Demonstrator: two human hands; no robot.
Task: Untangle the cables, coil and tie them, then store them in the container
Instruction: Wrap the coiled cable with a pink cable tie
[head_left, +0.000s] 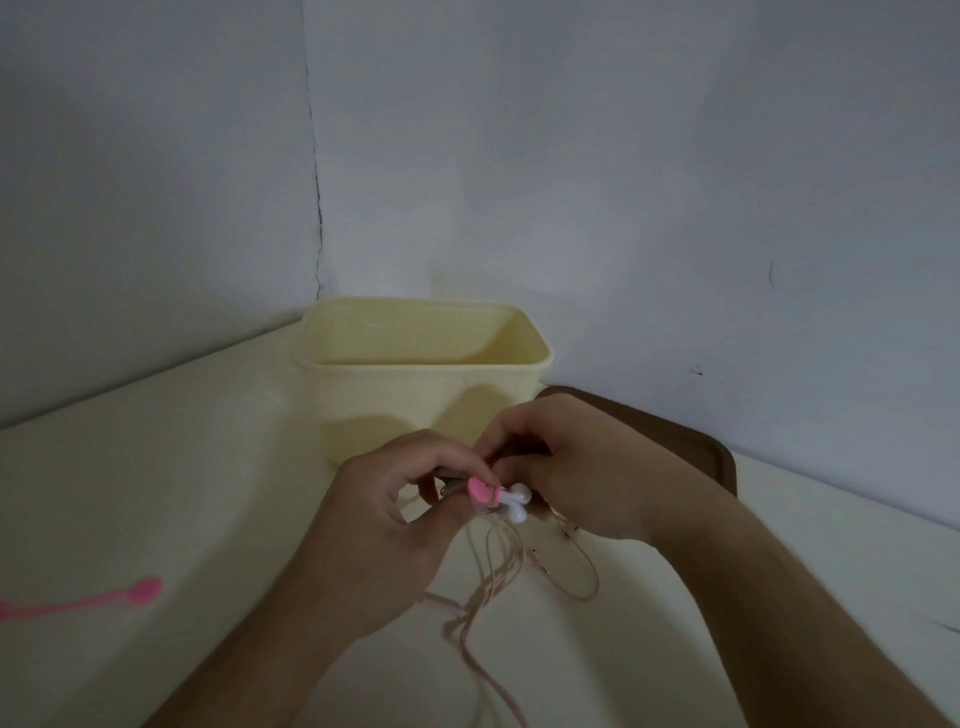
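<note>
two bare forearms are seen entering from the bottom edge of the frame, each ending in a bare hand. no sleeves, cuffs or gloves are worn on the parts shown. the left hand (387, 512) and the right hand (582, 475) are shown without rings, and both wrists are seen without a watch or band. fingernails are cut short and left unpainted.

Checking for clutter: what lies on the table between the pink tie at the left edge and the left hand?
Nothing: the head view shows bare table between the pink tie and left hand.
</note>
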